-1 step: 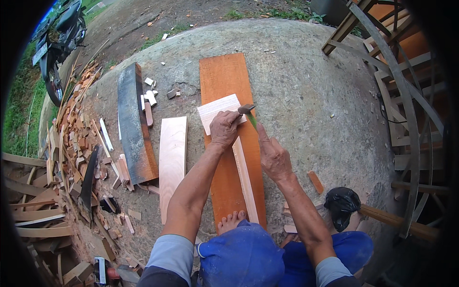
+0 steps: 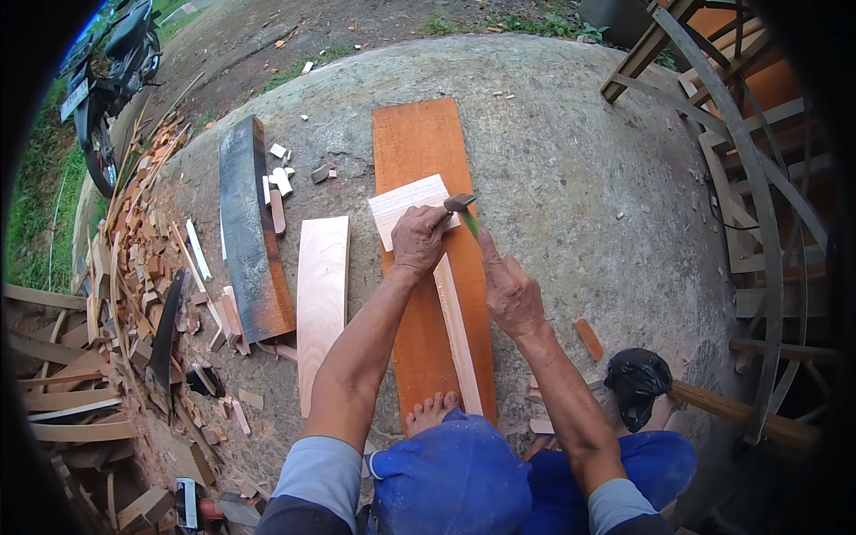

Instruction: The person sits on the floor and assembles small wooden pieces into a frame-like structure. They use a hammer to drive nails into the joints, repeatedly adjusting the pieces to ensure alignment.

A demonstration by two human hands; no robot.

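Note:
A hammer [image 2: 459,203] with a dark head and a green handle is held in my right hand [image 2: 514,299], its forefinger stretched along the handle. The hammer head is right by the fingertips of my left hand [image 2: 419,241]. Those fingers are closed over a pale wooden board [image 2: 401,201], and whatever they pinch is hidden. This board lies across a long orange-brown plank [image 2: 417,134] on the ground. A narrow pale wood strip [image 2: 457,334] runs along the plank from under the short board toward me. My bare foot [image 2: 432,410] rests on the plank's near end.
Left of the plank lie a pale board [image 2: 323,294] and a dark weathered beam [image 2: 250,232], with small white offcuts between. A saw [image 2: 164,334] rests by a heap of wood scraps [image 2: 143,259]. Wooden frames [image 2: 758,178] stand at right, near a black plastic bag [image 2: 637,383].

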